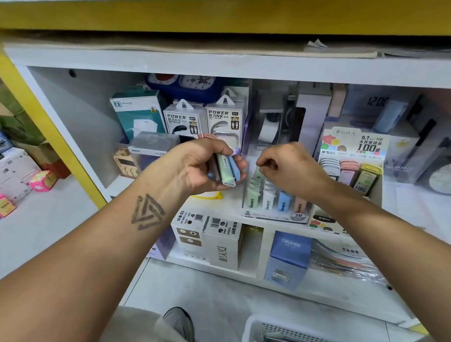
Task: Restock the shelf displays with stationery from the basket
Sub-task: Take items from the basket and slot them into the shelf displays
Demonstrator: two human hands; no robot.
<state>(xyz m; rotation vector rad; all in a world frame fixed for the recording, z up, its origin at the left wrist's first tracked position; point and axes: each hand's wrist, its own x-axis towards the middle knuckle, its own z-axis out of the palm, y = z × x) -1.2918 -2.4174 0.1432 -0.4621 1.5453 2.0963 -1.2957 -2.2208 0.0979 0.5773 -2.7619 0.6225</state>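
Note:
My left hand (205, 164) grips a bundle of slim pastel lead cases (225, 169), green, blue and a darker one, held in front of the shelf. My right hand (286, 163) pinches a pale green lead case (257, 171) at the top of a tiered display rack (273, 205) that holds green, white, blue and pink cases in rows. The white basket (280, 336) stands on the floor at the bottom, with several grey items inside.
Two power bank boxes (204, 118) stand behind my left hand. A lead refill display (353, 158) sits right of the rack. White boxes (210, 236) and a blue CRUHRE box (290, 254) fill the lower shelf. Cartons are stacked at far left.

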